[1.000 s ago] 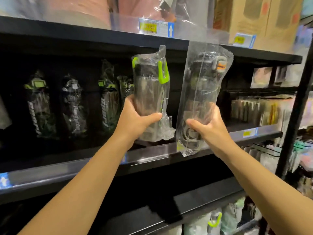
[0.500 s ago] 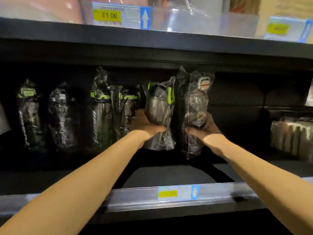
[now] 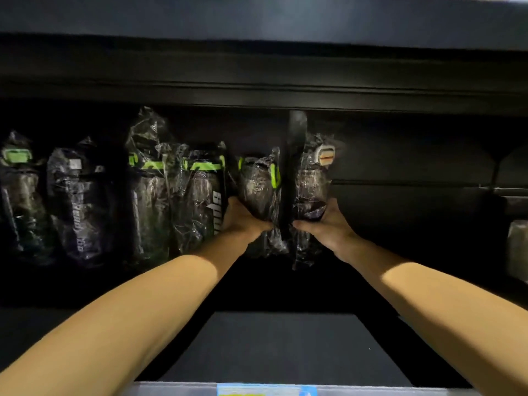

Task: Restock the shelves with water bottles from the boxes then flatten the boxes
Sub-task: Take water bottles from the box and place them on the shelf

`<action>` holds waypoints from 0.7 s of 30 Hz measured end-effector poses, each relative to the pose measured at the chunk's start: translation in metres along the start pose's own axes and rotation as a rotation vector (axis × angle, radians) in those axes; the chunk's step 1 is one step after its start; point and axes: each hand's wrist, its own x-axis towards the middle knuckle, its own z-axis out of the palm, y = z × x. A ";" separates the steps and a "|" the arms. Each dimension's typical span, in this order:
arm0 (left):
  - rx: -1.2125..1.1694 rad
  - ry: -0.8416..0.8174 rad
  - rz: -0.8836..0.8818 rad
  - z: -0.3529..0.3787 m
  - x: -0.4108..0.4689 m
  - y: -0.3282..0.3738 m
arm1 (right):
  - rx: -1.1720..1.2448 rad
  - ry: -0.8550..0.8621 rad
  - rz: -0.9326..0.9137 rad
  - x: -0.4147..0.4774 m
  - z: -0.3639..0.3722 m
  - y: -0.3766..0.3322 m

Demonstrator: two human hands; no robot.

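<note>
Hands both deep in a dark shelf bay, arms at full reach.

Left hand (image 3: pixel 243 221): wrapped round the lower body of the green bottle (image 3: pixel 257 184), a bagged bottle with green trim at the lid. The thumb lies across the front. The fingers go round the far side, out of sight.

Right hand (image 3: pixel 328 227): wrapped the same way round the lower body of the orange-tab bottle (image 3: pixel 311 178), also bagged, with a pale clasp and an orange stripe at the top. The thumb is in front, the fingers hidden behind.

Position: both bottles are upright, side by side near the back of the shelf (image 3: pixel 285 347). Loose bag ends hang below both hands. It is too dark to tell whether the bases sit on the shelf. A dark vertical strip (image 3: pixel 288 178) shows between the two bottles; I cannot tell what it is.

Left of the green bottle stands a row (image 3: pixel 85 201) of four bagged bottles, upright. The nearest, the lettered bottle (image 3: pixel 200 201), carries white print down its side and sits just beside the left hand; contact cannot be told.

The upper shelf (image 3: pixel 257 18) closes the bay overhead. A blue and yellow price label (image 3: pixel 265 390) sits on the front rail (image 3: pixel 171 389). Pale packs (image 3: pixel 518 247) show at the far right edge, well apart from the hands and blurred.
</note>
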 end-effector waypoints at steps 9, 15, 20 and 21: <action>0.026 -0.069 -0.047 0.005 0.006 -0.015 | -0.027 -0.033 -0.025 0.005 0.018 0.012; 0.143 -0.144 -0.049 -0.007 -0.005 -0.016 | -0.251 0.002 0.081 -0.010 0.016 0.001; 0.227 -0.223 0.046 -0.032 -0.021 -0.020 | -0.498 0.075 0.097 -0.053 0.010 -0.024; 0.257 -0.245 0.072 -0.039 -0.027 -0.019 | -0.575 0.102 0.076 -0.066 0.010 -0.031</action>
